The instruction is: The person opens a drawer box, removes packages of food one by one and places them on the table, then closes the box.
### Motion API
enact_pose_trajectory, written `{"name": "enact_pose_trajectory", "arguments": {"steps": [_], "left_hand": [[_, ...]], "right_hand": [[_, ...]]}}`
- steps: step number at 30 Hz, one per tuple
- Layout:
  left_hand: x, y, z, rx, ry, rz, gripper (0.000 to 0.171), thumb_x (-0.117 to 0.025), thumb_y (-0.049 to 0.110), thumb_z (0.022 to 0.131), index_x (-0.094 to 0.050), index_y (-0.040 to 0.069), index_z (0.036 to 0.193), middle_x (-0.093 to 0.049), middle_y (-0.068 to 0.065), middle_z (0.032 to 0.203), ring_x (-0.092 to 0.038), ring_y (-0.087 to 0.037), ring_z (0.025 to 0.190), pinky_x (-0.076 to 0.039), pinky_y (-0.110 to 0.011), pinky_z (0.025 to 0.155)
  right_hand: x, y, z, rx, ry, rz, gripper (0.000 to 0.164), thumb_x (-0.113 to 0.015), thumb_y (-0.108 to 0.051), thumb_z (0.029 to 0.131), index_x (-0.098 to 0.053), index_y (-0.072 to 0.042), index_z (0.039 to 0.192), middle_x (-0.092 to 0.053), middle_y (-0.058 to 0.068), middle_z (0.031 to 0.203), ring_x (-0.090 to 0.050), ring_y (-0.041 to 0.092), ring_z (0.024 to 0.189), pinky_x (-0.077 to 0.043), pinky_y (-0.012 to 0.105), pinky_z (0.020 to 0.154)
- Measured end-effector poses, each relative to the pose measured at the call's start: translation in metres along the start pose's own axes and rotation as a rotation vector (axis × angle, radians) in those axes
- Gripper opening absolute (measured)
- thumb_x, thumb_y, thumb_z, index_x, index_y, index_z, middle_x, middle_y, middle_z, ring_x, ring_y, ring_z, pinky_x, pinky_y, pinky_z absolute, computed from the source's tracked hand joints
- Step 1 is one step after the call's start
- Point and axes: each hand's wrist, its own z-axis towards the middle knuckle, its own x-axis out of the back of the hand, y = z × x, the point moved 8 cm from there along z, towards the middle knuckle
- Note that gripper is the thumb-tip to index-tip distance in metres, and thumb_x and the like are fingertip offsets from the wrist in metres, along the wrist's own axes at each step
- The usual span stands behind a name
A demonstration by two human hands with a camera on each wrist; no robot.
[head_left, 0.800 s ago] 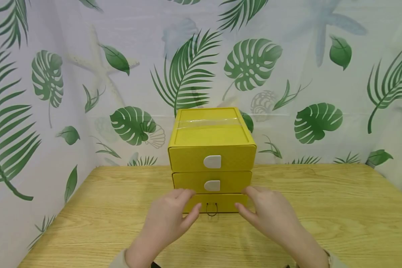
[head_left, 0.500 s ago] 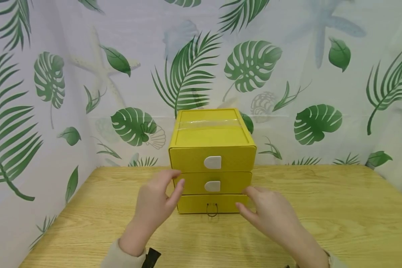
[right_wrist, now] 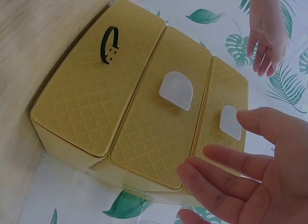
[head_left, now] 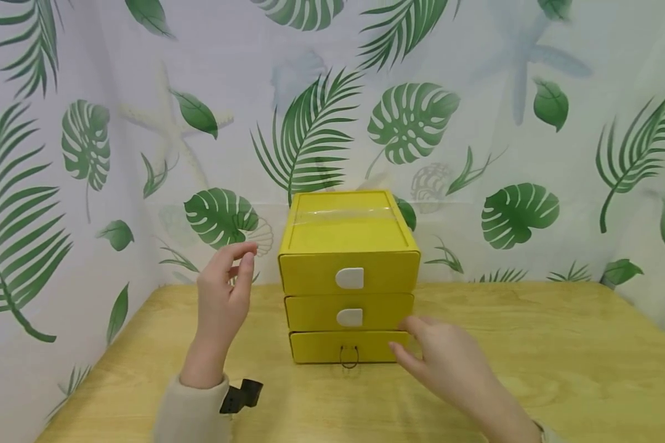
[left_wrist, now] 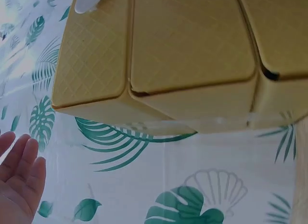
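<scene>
A yellow three-drawer box [head_left: 350,234] stands in the middle of the table, all its drawers closed. White tabs serve as pulls on the top drawer [head_left: 310,275] and the middle drawer [head_left: 310,314]; a thin black loop [head_left: 349,365] hangs from the bottom drawer [head_left: 316,348]. Left of the box, my left hand [head_left: 221,301] is raised, holding nothing, its fingers loosely bent and apart from the box. Near the box's lower right front is my right hand [head_left: 449,360], also holding nothing. The right wrist view shows its fingers [right_wrist: 226,185] spread before the drawer fronts.
Clear tape [head_left: 343,215] runs across the box top. Behind the wooden table [head_left: 532,344] hangs a white leaf-patterned curtain [head_left: 465,49], which also lines the left side. A black strap [head_left: 241,396] sits at the left sleeve cuff [head_left: 194,406].
My left hand has moved up and left, from in front of the lower drawers to beside the box. The right hand has hardly moved. The head view has tilted slightly upward.
</scene>
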Motion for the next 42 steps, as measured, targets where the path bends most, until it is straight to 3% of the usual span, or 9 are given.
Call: {"name": "enact_pose_trajectory", "arguments": {"steps": [3, 6, 14, 22, 25, 34, 42], "left_hand": [[-0.001, -0.013, -0.003, 0.121, 0.017, -0.110, 0.016, -0.051, -0.005, 0.086, -0.062, -0.007, 0.096, -0.061, -0.016, 0.090, -0.055, -0.017, 0.083, -0.046, -0.013, 0.065], [-0.008, -0.022, -0.007, 0.208, -0.003, -0.192, 0.018, -0.049, -0.002, 0.088, -0.061, -0.009, 0.100, -0.060, -0.018, 0.095, -0.054, -0.014, 0.087, -0.047, -0.013, 0.067], [-0.037, -0.042, -0.018, 0.346, -0.129, -0.255, 0.026, -0.046, 0.007, 0.092, -0.058, -0.006, 0.112, -0.055, -0.015, 0.114, -0.050, -0.020, 0.103, -0.049, -0.022, 0.074], [-0.048, -0.052, -0.023, 0.483, -0.138, -0.309, 0.028, -0.047, 0.010, 0.092, -0.057, -0.003, 0.115, -0.055, -0.012, 0.116, -0.053, -0.019, 0.100, -0.051, -0.029, 0.075], [-0.048, -0.052, -0.024, 0.514, -0.126, -0.314, 0.028, -0.047, 0.010, 0.092, -0.057, -0.001, 0.115, -0.056, -0.012, 0.115, -0.055, -0.015, 0.093, -0.051, -0.027, 0.073], [-0.047, -0.055, -0.027, 0.555, -0.104, -0.331, 0.028, -0.049, 0.009, 0.090, -0.058, 0.000, 0.115, -0.056, -0.010, 0.116, -0.055, -0.008, 0.087, -0.050, -0.025, 0.072], [-0.048, -0.057, -0.025, 0.554, -0.087, -0.335, 0.027, -0.050, 0.008, 0.090, -0.059, -0.001, 0.114, -0.056, -0.011, 0.114, -0.055, -0.006, 0.086, -0.051, -0.026, 0.072]], "right_hand": [[-0.003, 0.000, -0.003, -0.003, -0.001, 0.005, 0.020, -0.067, -0.025, 0.076, -0.062, -0.008, 0.086, -0.063, 0.001, 0.079, -0.055, 0.011, 0.059, -0.048, 0.026, 0.053], [-0.007, 0.000, -0.004, -0.009, -0.004, 0.011, 0.020, -0.067, -0.025, 0.076, -0.062, -0.008, 0.087, -0.063, 0.001, 0.080, -0.056, 0.011, 0.060, -0.048, 0.026, 0.053], [-0.005, -0.001, -0.003, -0.002, 0.019, 0.024, 0.020, -0.067, -0.023, 0.077, -0.063, -0.007, 0.087, -0.064, 0.002, 0.081, -0.057, 0.011, 0.060, -0.049, 0.024, 0.052], [0.000, -0.005, -0.001, 0.047, 0.093, 0.046, 0.018, -0.068, -0.019, 0.076, -0.063, -0.006, 0.088, -0.065, 0.004, 0.086, -0.060, 0.015, 0.069, -0.051, 0.028, 0.058], [0.004, -0.007, 0.000, 0.076, 0.138, 0.052, 0.019, -0.068, -0.016, 0.075, -0.063, -0.004, 0.090, -0.065, 0.006, 0.087, -0.061, 0.018, 0.072, -0.052, 0.028, 0.059], [0.027, -0.023, 0.004, 0.283, 0.354, 0.080, 0.026, -0.067, -0.011, 0.071, -0.062, 0.000, 0.094, -0.064, 0.008, 0.088, -0.061, 0.020, 0.077, -0.052, 0.030, 0.064], [0.037, -0.031, 0.022, 0.293, 0.386, 0.146, 0.025, -0.068, -0.009, 0.073, -0.061, 0.002, 0.095, -0.062, 0.009, 0.091, -0.059, 0.021, 0.082, -0.052, 0.030, 0.069]]}}
